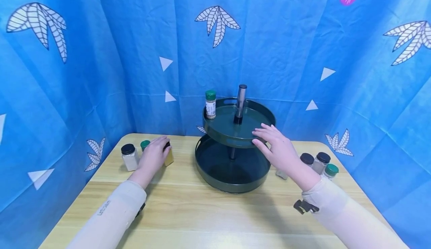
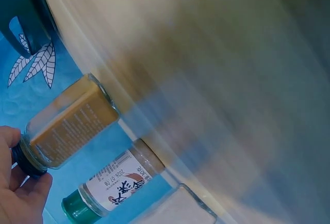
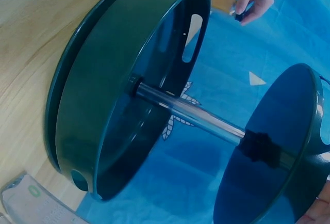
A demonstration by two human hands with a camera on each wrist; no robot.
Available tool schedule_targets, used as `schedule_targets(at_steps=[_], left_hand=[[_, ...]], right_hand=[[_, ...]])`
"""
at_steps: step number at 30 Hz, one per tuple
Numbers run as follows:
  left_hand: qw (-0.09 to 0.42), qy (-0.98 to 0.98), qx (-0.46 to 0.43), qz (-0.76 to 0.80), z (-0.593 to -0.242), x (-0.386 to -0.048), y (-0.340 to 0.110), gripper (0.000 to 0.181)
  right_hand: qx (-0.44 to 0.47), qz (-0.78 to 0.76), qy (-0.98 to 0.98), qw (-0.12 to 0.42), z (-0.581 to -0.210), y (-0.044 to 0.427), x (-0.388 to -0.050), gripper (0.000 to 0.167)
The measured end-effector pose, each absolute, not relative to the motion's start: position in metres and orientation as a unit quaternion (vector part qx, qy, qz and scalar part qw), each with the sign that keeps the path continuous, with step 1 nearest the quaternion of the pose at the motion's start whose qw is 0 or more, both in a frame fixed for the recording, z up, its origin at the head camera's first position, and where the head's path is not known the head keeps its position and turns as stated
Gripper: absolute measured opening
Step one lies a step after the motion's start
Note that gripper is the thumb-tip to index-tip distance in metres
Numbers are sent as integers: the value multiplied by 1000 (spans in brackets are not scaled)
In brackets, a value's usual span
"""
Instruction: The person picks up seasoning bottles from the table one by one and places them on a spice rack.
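My left hand (image 1: pixel 153 157) grips the black cap of a square glass jar (image 2: pixel 77 123) of yellow-brown powder, fingers and thumb around the lid. Next to that jar, a green-capped spice bottle (image 2: pixel 121 182) and a black-capped jar of white contents (image 1: pixel 130 161) stand on the table. My right hand (image 1: pixel 279 150) is at the right front rim of the upper tray (image 1: pixel 225 127) of a dark green two-tier rack, fingers extended; its fingertips (image 3: pixel 318 208) are by the rim in the right wrist view. Another green-capped bottle (image 1: pixel 210 107) stands on the upper tray's left side.
The rack's lower tray (image 1: pixel 219 168) sits on the wooden table (image 1: pixel 188 211). Right of it stand several jars, with black caps (image 1: pixel 307 158) and a green cap (image 1: pixel 331 170), partly hidden by my right arm. A patterned blue curtain (image 1: pixel 208 65) surrounds the table.
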State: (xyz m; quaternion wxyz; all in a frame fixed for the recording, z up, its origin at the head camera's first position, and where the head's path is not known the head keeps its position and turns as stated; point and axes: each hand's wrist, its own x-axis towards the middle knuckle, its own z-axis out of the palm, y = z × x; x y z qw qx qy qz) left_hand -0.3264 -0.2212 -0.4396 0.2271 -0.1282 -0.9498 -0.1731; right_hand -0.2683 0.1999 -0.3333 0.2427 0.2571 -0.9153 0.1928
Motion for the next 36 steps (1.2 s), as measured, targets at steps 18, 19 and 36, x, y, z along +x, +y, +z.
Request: schedule_targets(at_steps=[18, 19, 36], left_hand=[[212, -953, -131, -172, -436, -327, -224, 39], [211, -953, -131, -172, -435, -327, -223, 38], [195, -959, -141, -149, -430, -325, -223, 38]], right_hand=[[257, 194, -917, 235, -332, 199, -268, 40], [256, 194, -917, 236, -332, 200, -268, 40], [253, 198, -918, 232, -333, 200, -268, 40]])
